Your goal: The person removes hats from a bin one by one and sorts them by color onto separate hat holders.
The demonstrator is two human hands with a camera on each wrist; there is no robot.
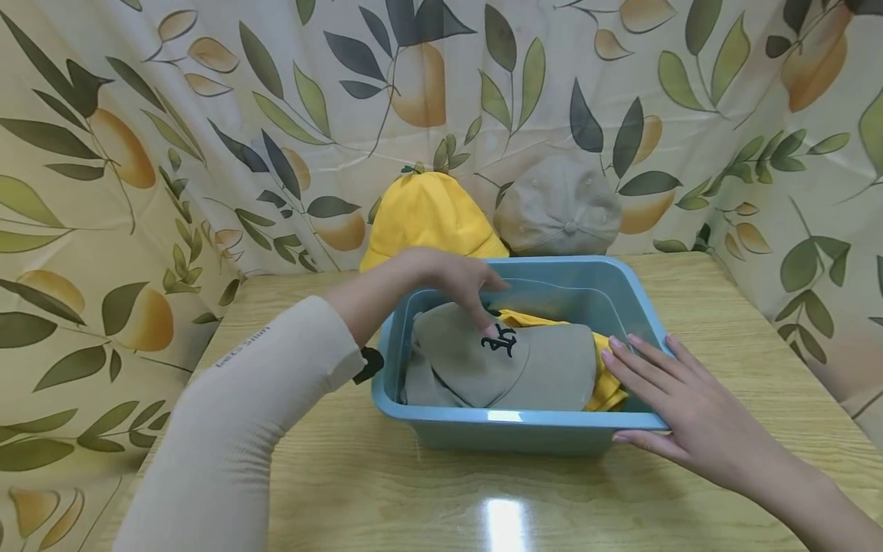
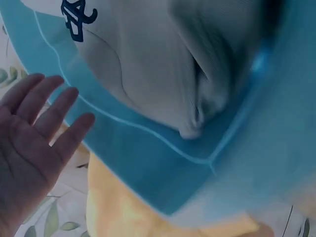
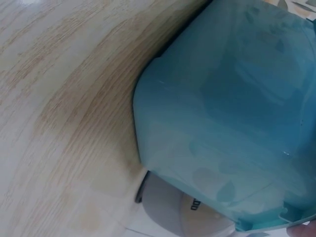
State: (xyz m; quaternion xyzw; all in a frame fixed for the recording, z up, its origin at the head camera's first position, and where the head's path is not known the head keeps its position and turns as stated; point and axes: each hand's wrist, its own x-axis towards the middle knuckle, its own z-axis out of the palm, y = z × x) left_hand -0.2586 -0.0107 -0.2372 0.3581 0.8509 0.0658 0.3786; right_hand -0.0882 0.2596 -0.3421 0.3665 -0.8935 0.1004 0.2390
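A grey cap (image 1: 552,364) with a dark embroidered emblem lies in a blue plastic bin (image 1: 510,415). Beneath it, yellow fabric (image 1: 607,383) shows at the right side and back. My left hand (image 1: 462,280) hovers over the back left of the bin, its thumb close to the emblem; contact there is unclear. The left wrist view shows its fingers (image 2: 57,106) spread and nearly straight, holding nothing. My right hand (image 1: 690,414) rests on the front right corner of the bin, straight fingers across the rim and thumb below it outside.
Behind the bin, a yellow hat (image 1: 434,218) stands at the left and another grey cap (image 1: 562,211) at the right, against a leaf-patterned curtain (image 1: 441,84). Everything stands on a wood-grain table (image 1: 345,475).
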